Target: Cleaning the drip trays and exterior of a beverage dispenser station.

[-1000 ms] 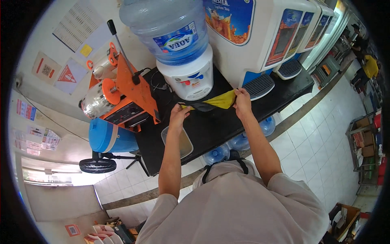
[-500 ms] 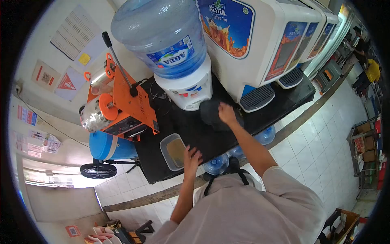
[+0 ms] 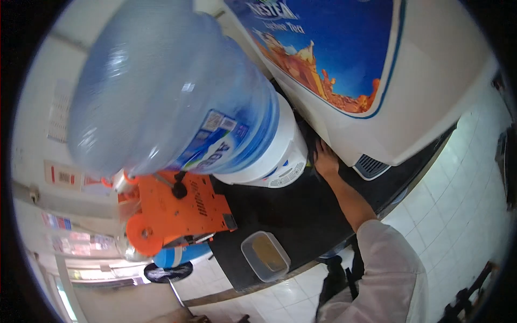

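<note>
My right hand (image 3: 326, 160) reaches into the narrow gap between the white water dispenser (image 3: 288, 164) and the large white drink machine (image 3: 431, 81). Its fingers point toward the back of the gap and press down on the black table. The dark cloth is hard to make out against the black top; it seems to lie under my palm and fingers. My left hand is out of view. A clear plastic tub (image 3: 265, 257) with a shallow brownish layer in it stands near the table's front left edge. The big blue water bottle (image 3: 177, 91) sits upside down on the dispenser.
Left of the dispenser stands an orange cup-sealing machine (image 3: 180, 210). Behind it is a blue container (image 3: 180, 255), with a black fan (image 3: 168, 272) beside it. A drip tray (image 3: 370, 167) juts from the drink machine, close to my right forearm. White floor tiles (image 3: 431, 231) lie beyond the table.
My right hand has moved from the tabletop in front of the dispenser deeper into the gap. My left hand has left the view. My head has leaned in closer, so the bottle and machines look larger.
</note>
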The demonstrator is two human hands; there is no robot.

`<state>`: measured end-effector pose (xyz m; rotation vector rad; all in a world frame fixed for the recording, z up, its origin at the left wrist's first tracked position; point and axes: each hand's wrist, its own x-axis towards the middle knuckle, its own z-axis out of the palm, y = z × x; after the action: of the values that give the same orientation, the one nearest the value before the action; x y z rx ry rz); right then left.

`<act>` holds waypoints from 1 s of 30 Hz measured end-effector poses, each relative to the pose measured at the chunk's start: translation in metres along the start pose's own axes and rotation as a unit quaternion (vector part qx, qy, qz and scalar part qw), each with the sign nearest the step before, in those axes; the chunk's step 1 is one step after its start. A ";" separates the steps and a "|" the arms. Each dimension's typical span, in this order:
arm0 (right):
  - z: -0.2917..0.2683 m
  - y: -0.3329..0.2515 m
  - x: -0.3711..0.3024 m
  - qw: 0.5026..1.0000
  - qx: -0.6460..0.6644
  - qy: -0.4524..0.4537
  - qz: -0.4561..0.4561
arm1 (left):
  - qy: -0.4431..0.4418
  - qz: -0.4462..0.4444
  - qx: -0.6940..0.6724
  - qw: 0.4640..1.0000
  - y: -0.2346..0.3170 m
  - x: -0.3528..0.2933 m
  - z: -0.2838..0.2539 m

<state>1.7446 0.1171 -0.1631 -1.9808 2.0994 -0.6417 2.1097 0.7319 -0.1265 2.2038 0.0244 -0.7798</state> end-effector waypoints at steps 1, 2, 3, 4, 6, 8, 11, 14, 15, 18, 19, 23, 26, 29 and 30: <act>0.009 -0.001 0.018 1.000 0.001 0.003 0.001 | -0.009 0.002 0.012 1.000 0.005 0.014 0.001; 0.012 -0.004 0.036 1.000 0.005 0.001 0.010 | -0.015 0.001 0.021 1.000 0.008 0.025 0.002; 0.008 -0.014 0.050 0.984 0.162 0.063 0.050 | -0.014 -0.003 0.029 0.999 0.008 0.031 -0.004; 0.001 -0.020 0.060 0.939 0.309 0.124 0.090 | -0.015 -0.009 0.035 0.999 0.005 0.035 -0.008; -0.011 -0.021 0.075 0.943 0.296 0.138 0.057 | -0.030 -0.025 0.043 0.998 -0.007 0.036 -0.004; -0.044 -0.051 0.073 0.945 0.292 0.143 0.017 | -0.032 -0.043 0.045 0.998 -0.023 0.028 -0.008; -0.048 -0.054 0.082 0.924 0.366 -0.005 0.114 | -0.068 -0.069 0.044 0.994 -0.048 0.013 0.015; 0.020 0.023 0.056 0.995 -0.008 0.011 -0.096 | -0.112 -0.100 0.052 0.987 -0.065 0.002 0.023; 0.020 0.005 0.020 0.994 -0.013 -0.027 -0.105 | -0.101 -0.109 0.049 0.988 -0.069 -0.009 0.001; -0.024 -0.021 -0.072 0.980 -0.026 -0.105 -0.165 | -0.082 -0.159 0.030 0.983 -0.100 -0.075 -0.043; -0.037 -0.027 -0.093 0.976 -0.029 -0.114 -0.181 | -0.083 -0.178 0.017 0.980 -0.115 -0.101 -0.040; -0.046 -0.062 -0.145 0.935 -0.050 -0.236 -0.259 | -0.092 -0.225 -0.037 0.969 -0.153 -0.166 -0.010; -0.008 -0.104 -0.145 0.896 -0.027 -0.226 -0.380 | -0.100 -0.237 -0.069 0.964 -0.162 -0.179 0.012; 0.047 -0.166 -0.131 0.868 0.026 -0.182 -0.461 | -0.094 -0.240 -0.095 0.962 -0.167 -0.185 0.030; 0.064 -0.191 -0.122 0.867 0.056 -0.165 -0.467 | -0.106 -0.236 -0.121 0.958 -0.145 -0.201 0.037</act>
<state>1.9552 0.2224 -0.1581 -2.7231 0.7940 -0.4632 1.8905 0.8523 -0.1340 1.8881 0.5282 -1.2030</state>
